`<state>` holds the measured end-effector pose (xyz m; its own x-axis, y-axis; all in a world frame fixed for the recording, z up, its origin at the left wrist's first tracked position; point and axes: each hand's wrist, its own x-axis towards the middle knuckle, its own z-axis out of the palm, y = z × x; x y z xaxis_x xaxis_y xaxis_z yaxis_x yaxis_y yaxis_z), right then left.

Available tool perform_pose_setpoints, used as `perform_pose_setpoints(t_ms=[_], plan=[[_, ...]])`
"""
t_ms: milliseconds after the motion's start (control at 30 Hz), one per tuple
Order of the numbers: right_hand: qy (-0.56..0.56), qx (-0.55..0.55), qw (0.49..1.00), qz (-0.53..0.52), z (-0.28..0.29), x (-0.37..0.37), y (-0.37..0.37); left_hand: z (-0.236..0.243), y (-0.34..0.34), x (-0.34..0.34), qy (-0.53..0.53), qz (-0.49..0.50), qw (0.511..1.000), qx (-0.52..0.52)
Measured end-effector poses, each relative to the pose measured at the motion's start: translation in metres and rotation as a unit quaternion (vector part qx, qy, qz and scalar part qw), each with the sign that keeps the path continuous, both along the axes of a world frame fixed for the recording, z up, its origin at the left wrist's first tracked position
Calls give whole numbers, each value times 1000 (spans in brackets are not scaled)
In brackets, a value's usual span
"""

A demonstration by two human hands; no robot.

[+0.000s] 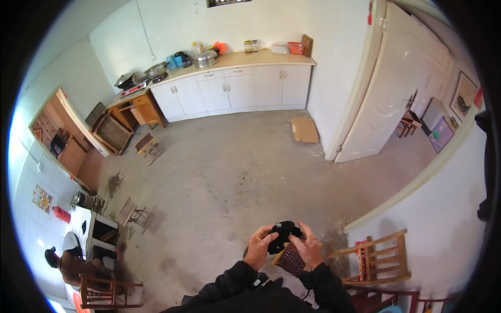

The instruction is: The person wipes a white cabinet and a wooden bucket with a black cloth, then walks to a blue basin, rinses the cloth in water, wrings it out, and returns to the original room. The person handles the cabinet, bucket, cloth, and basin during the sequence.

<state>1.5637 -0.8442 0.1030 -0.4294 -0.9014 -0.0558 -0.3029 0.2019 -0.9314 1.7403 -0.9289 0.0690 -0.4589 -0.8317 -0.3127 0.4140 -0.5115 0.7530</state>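
Note:
In front of my body I hold up a black, soft-looking item (282, 236) with small pale marks; its exact kind cannot be made out. My left hand (257, 249) grips its left side, thumb on top. On the other side my right hand (309, 248) closes on its right edge, with the thumb pressed against the near side. Below the hands, partly hidden by them, shows a small stool with a dark woven seat (290, 260). A wooden ladder-back chair (383, 258) stands to the right of my right hand.
At the lower left a person (78, 266) sits on a wooden chair (112, 293) beside a white stove-like unit (83, 224). Folding stools (136, 215) stand on the concrete floor. White cabinets (229, 91) line the far wall. Flattened cardboard (305, 130) lies near an open white door (383, 88).

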Motion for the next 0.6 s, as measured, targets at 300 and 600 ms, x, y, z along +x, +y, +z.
perform_pose_setpoints(t_ms=[300, 600], plan=[[-15, -25, 999, -17, -2, 22, -106, -7, -102, -3, 24, -63, 998, 8], [-450, -64, 890, -33, -11, 19, -242, 15, -223, -12, 209, -150, 963, 78]])
